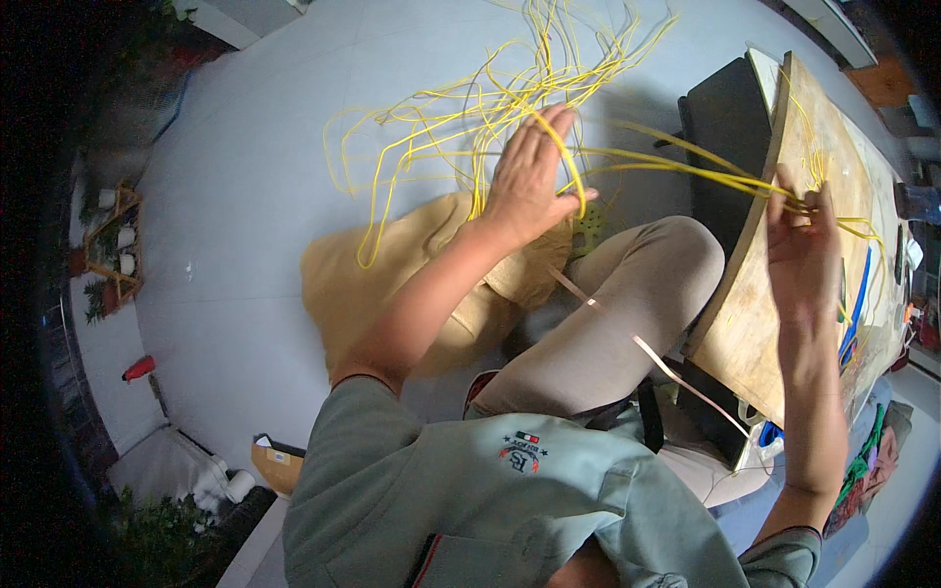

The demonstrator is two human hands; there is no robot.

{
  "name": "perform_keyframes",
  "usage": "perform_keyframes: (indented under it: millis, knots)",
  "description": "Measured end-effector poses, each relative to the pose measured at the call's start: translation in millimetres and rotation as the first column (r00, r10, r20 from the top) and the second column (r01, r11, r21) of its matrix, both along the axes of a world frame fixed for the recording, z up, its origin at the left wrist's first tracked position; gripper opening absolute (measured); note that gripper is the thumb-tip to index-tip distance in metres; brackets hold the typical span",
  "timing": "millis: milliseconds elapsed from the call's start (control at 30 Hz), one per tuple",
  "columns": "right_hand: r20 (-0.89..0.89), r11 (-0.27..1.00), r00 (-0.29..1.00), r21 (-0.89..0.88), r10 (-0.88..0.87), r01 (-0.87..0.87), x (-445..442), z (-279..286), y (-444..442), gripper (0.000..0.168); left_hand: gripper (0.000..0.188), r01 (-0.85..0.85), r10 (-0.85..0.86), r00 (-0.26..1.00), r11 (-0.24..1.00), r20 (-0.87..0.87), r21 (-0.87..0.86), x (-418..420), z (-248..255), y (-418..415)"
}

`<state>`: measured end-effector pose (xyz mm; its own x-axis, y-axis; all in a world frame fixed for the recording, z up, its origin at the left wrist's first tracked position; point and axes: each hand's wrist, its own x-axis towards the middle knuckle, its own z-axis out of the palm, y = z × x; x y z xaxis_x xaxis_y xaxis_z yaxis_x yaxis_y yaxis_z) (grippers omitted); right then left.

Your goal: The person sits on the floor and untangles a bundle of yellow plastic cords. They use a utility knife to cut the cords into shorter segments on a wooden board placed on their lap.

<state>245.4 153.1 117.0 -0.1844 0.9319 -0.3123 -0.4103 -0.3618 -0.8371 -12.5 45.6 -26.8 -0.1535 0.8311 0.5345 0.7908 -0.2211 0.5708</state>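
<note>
My left hand (531,176) is raised over the floor, fingers straight and thumb spread apart. A loop of yellow wire (564,151) crosses in front of its fingers and passes by the thumb; the hand does not grip it. Behind, a loose tangle of yellow wire (544,87) spreads across the floor. Several strands run right from there to my right hand (803,235), which pinches the bundle of yellow wires (772,189) over the wooden table board (742,353). Short wire ends stick out past its fingers. The right hand is slightly blurred.
A tan sack (397,294) lies on the floor beside my leg (625,316). Beneath the board stands a dark cabinet (724,125). A blue tool handle (856,309) rests on the tabletop. Near my lap hangs a pale narrow strip (673,375). A cardboard box (278,467) sits lower left.
</note>
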Motion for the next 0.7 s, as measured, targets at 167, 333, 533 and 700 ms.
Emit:
perform_keyframes:
  millis: [167,333,533,700]
  knots:
    - [0.057,0.988,0.989,-0.075,0.139,-0.135,-40.5,-4.0,-32.6,0.026,0.096,0.168,-0.172,0.984,0.982,0.044,0.087,33.1,39.2,17.5]
    - [0.131,0.969,0.963,-0.095,0.237,-0.226,-73.3,9.3,-49.6,0.03,0.05,0.287,-0.282,0.952,0.957,0.121,-0.03,38.0,66.7,29.1]
    - [0.463,0.736,0.626,-0.093,0.628,-0.67,-48.7,50.1,-82.7,0.079,0.013,0.498,-0.522,0.846,0.846,-0.108,-0.189,11.1,87.0,37.0]
    - [0.308,0.664,0.588,-0.347,0.748,-0.663,-53.3,66.0,-99.8,0.09,0.02,0.566,-0.637,0.769,0.718,-0.054,-0.406,-4.7,118.2,56.5]
